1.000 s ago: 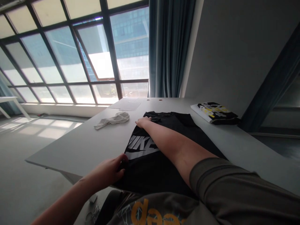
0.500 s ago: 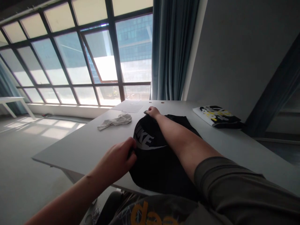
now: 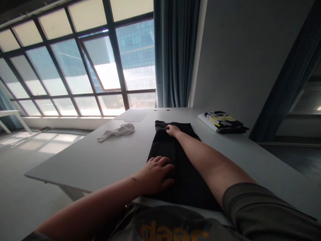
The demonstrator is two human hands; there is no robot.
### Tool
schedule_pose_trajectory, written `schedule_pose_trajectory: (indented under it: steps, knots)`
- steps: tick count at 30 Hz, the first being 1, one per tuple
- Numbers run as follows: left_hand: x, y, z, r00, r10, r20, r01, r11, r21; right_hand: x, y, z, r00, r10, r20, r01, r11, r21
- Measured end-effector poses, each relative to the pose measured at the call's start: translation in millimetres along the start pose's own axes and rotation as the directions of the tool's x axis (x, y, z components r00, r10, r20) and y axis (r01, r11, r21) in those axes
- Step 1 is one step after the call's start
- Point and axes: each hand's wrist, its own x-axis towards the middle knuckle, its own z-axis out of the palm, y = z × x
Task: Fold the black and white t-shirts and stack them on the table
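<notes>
A black shirt [image 3: 185, 180] lies lengthwise in front of me on the white table, its left side folded inward over itself. The printed logo is hidden under that fold. Near the middle of the folded strip, my left hand [image 3: 157, 174] rests flat on the cloth with its fingers spread. My right hand [image 3: 172, 130] reaches to the far end of the shirt, its fingers curled and pinching the cloth by the top edge.
Left of the shirt lies a crumpled white cloth [image 3: 117, 131] on the table [image 3: 100, 164]. Folded clothes [image 3: 223, 122] with white and yellow print sit at the back right. Sheets of paper [image 3: 135, 116] lie near the far edge, before a blue curtain [image 3: 175, 57].
The shirt's left edge has been turned inward, covering the logo. My left hand has let go of that edge and lies flat on the fold. My right hand has moved slightly right and nearer.
</notes>
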Motion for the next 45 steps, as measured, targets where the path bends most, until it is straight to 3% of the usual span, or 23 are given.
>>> schedule_pose_trajectory:
  steps: [4,10,14,19,21,24,26,27,31,35,39,42,45]
  knots:
    - [-12.1,-25.3,21.3,0.991,-0.038,0.129,0.041,0.999,-0.026,-3.4,-5.5,3.8,0.994,-0.077,0.08,0.081,0.995,-0.055]
    - [-46.9,-64.5,12.1,0.985,-0.01,0.174,0.018,0.999,-0.04,-19.3,15.7,-12.4,0.99,-0.074,0.123,0.092,0.985,-0.145]
    - [-62.3,-123.6,-1.3,0.952,-0.265,0.153,0.252,0.962,0.103,-30.8,35.0,-35.5,0.99,0.057,0.128,-0.026,0.972,-0.233]
    - [-62.8,-210.5,-25.2,0.794,-0.607,-0.027,0.596,0.771,0.225,-53.3,37.0,-58.1,0.944,0.239,0.226,-0.153,0.927,-0.342]
    - [-58.1,-238.9,-32.4,0.771,-0.633,-0.071,0.632,0.745,0.215,-66.8,37.3,-64.9,0.904,0.297,0.309,-0.175,0.914,-0.366]
    - [-47.8,-266.9,-37.1,0.773,-0.634,-0.035,0.63,0.759,0.166,-88.2,48.1,-78.8,0.814,0.33,0.479,-0.179,0.925,-0.334]
    - [-39.8,-275.5,-37.2,0.758,-0.652,0.018,0.647,0.755,0.105,-100.7,65.3,-91.6,0.77,0.323,0.55,-0.196,0.94,-0.277]
    - [-35.7,-277.4,-36.9,0.74,-0.671,0.038,0.667,0.741,0.079,-106.2,77.0,-98.4,0.775,0.318,0.546,-0.208,0.945,-0.254]
    - [-19.7,-276.8,-33.7,0.641,-0.766,0.046,0.764,0.642,0.059,-127.0,133.6,-118.7,0.89,0.341,0.302,-0.278,0.932,-0.233]
    - [-5.0,-278.2,-28.1,0.589,-0.808,0.026,0.806,0.59,0.045,-147.8,177.9,-117.7,0.91,0.38,0.165,-0.344,0.916,-0.209]
    - [0.6,-290.9,-21.2,0.505,-0.863,-0.004,0.863,0.505,0.006,-161.4,193.7,-109.8,0.931,0.344,0.122,-0.337,0.938,-0.075]
    - [-4.6,-301.1,-14.6,0.511,-0.859,-0.026,0.86,0.511,0.007,-165.6,198.1,-109.8,0.931,0.332,0.155,-0.342,0.938,0.049]
    - [-13.3,-304.9,-7.5,0.584,-0.812,-0.015,0.812,0.583,0.026,-166.6,205.0,-112.1,0.945,0.302,0.129,-0.318,0.938,0.138]
